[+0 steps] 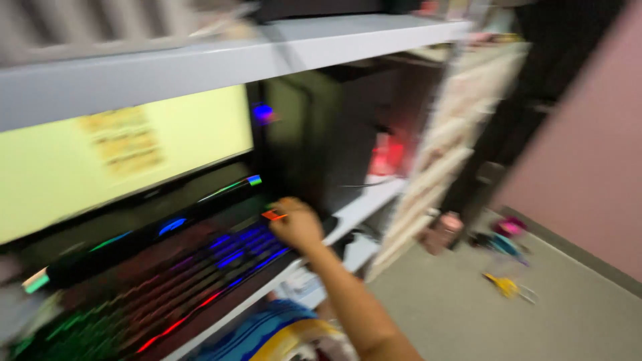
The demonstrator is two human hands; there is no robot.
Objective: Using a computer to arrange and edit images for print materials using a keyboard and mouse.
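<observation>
Pretty blurry, but the right hand (296, 224) is curled around a small orange thing (273, 215), pinched at the fingertips right at the far right corner of the backlit keyboard (167, 281). The lit monitor (127, 150) sits just behind the keyboard. Left hand isn't showing.
</observation>
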